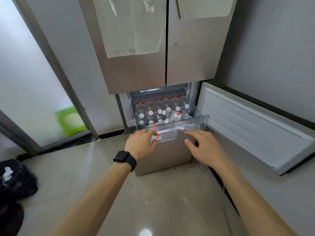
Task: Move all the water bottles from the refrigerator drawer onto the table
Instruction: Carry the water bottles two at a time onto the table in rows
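Hardly started, I'd say: the left grip (141, 143) clasps one bottle (166, 136) lying at the front of the open drawer (202, 119), the right grip (204, 147) reaches loose-fingered and empty beside it, rows of bottles (160, 106) fill the drawer behind, and no table is in sight

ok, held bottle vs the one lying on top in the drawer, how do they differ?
The held bottle is gripped by the left hand at the front wall of the drawer; the lying bottle rests untouched across upright bottles. The lying bottle's white cap shows, pointing left; the held bottle's cap is hidden. Both lie sideways, clear, with red-and-white labels.
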Demonstrator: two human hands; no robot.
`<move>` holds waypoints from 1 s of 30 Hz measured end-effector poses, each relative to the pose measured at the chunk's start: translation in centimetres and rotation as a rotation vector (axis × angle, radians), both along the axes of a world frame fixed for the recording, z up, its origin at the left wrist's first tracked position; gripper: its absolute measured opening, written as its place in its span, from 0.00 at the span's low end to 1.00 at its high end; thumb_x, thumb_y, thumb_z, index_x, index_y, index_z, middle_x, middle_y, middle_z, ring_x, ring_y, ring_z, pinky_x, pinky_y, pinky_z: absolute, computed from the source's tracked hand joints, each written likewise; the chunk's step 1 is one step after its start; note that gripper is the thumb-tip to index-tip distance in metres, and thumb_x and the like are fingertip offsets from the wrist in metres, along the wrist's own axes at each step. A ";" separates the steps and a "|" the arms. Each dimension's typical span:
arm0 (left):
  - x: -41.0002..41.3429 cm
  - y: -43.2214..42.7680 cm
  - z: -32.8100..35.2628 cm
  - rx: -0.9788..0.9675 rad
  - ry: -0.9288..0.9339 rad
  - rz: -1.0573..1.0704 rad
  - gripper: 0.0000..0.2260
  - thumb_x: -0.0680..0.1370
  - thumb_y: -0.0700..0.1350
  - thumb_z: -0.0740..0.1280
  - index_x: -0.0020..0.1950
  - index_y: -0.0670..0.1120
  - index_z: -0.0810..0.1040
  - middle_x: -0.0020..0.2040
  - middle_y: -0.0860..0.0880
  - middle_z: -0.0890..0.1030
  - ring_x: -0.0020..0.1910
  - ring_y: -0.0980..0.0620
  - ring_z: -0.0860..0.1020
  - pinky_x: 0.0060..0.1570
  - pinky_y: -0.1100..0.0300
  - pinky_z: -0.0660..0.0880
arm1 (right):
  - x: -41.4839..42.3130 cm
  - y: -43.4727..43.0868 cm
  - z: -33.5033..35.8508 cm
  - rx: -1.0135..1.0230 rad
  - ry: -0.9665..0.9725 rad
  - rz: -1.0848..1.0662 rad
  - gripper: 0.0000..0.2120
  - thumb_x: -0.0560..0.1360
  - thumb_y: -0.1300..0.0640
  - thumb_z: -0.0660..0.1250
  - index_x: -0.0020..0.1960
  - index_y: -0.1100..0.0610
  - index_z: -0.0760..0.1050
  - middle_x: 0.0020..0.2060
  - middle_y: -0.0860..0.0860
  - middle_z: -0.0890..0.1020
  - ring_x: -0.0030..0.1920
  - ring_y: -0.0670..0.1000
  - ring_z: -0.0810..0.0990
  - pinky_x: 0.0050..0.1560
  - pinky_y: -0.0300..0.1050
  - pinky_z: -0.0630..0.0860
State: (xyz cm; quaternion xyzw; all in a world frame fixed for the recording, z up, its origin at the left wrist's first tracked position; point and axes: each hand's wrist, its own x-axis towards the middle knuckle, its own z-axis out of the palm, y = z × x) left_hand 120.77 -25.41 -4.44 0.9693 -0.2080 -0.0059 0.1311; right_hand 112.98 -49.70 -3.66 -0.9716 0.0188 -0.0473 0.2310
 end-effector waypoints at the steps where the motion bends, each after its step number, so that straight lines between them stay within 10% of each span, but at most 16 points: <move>1: 1.0 -0.4 -0.5 -0.005 0.027 0.016 0.15 0.82 0.54 0.59 0.67 0.55 0.75 0.61 0.49 0.80 0.59 0.46 0.78 0.58 0.48 0.76 | 1.2 -0.6 -0.2 0.007 0.014 0.012 0.21 0.82 0.44 0.61 0.74 0.45 0.71 0.71 0.44 0.74 0.73 0.50 0.67 0.73 0.47 0.63; 22: 28.3 -9.8 -11.8 -0.365 0.732 0.291 0.21 0.81 0.52 0.64 0.73 0.47 0.70 0.65 0.45 0.78 0.59 0.44 0.78 0.59 0.53 0.76 | 33.0 -7.0 -9.1 0.011 0.415 0.074 0.18 0.81 0.51 0.65 0.70 0.52 0.74 0.63 0.53 0.81 0.61 0.56 0.80 0.55 0.43 0.73; 30: 29.4 -13.7 -16.2 -0.256 0.753 0.405 0.22 0.80 0.64 0.59 0.59 0.48 0.76 0.54 0.45 0.82 0.50 0.44 0.80 0.46 0.54 0.76 | 41.2 -6.6 -15.9 -0.184 0.577 0.165 0.24 0.71 0.43 0.70 0.65 0.49 0.74 0.60 0.51 0.81 0.57 0.54 0.80 0.57 0.50 0.78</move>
